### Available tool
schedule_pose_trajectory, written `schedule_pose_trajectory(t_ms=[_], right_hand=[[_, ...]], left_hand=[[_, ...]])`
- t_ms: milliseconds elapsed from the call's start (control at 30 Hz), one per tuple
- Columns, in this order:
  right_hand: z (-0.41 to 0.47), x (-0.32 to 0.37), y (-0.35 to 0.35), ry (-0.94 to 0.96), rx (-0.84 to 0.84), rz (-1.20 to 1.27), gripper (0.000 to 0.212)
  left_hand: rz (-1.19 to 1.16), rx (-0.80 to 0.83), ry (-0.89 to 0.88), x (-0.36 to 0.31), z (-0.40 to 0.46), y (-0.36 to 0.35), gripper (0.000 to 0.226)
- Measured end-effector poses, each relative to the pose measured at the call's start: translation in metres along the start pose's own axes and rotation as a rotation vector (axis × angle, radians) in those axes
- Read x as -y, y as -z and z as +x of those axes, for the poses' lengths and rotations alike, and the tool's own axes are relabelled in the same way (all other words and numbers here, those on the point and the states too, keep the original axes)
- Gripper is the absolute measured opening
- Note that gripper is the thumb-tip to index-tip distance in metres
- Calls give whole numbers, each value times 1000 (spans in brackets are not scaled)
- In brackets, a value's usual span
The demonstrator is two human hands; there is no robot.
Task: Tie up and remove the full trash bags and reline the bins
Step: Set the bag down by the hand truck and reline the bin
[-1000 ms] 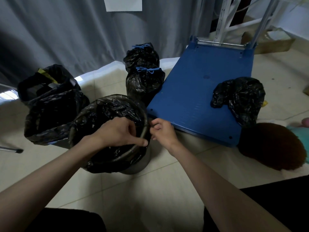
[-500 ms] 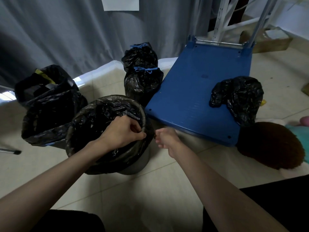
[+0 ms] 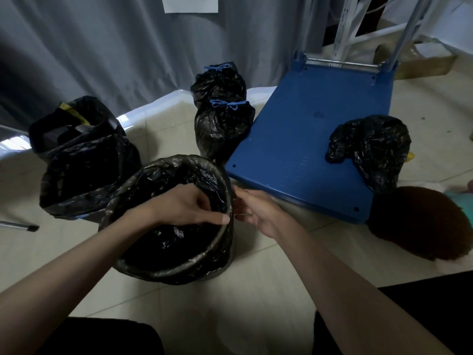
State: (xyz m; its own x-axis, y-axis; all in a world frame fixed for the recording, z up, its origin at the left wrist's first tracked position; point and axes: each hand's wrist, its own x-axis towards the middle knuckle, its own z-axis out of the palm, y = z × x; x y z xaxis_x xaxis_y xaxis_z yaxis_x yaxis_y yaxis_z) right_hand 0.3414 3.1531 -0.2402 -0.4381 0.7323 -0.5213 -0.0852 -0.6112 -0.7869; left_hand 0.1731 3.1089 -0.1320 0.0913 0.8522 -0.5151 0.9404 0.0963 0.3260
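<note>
A round bin (image 3: 176,265) stands on the floor in front of me, lined with a black bag (image 3: 163,180) folded over its rim. My left hand (image 3: 186,207) reaches inside the bin at its right rim, thumb against the rim and fingers curled on the liner. My right hand (image 3: 253,210) is just outside the same rim, fingers curled on the liner's edge. Two tied black bags with blue strings, the nearer bag (image 3: 222,129) and the farther bag (image 3: 217,82), stand behind the bin. Another black bag (image 3: 373,147) lies on the blue cart (image 3: 302,139).
To the left stands a second bin with a black liner (image 3: 84,170) and an open black bag (image 3: 74,121) behind it. A brown round object (image 3: 419,224) lies right of the cart. A grey curtain (image 3: 102,47) hangs behind; a metal leg tip (image 3: 20,226) is at far left.
My right hand drew away to the right, then came back to the bin's rim. My left hand stayed on the liner at the rim, its thumb now stretched along it.
</note>
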Motion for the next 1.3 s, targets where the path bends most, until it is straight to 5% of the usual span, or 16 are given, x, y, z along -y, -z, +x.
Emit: schedule_pose_trajectory(t_ms=[100,500,667,733,900,1300], right_hand=[[-1,1,1,22,53,38,35],[1,1,12,16,143,98,20],[-3,-21,24,-78,-245,-224,9],[-4,-23,25,-54,-199,-90,5],[-9,-1,14,15,131,12,38],[2,-2,4,126,-54,-164,16]], left_hand=[[-100,-187,-53,-1,6,-11,38],[-139,-215,-89,-11,11,-21,23],[-153,-229,-59,-13,11,-23,23],[-132,-233,-59,-13,11,-24,23],[-117,-229,-67,-15,11,-23,19],[-145,-236,-97,-12,13,-24,19]])
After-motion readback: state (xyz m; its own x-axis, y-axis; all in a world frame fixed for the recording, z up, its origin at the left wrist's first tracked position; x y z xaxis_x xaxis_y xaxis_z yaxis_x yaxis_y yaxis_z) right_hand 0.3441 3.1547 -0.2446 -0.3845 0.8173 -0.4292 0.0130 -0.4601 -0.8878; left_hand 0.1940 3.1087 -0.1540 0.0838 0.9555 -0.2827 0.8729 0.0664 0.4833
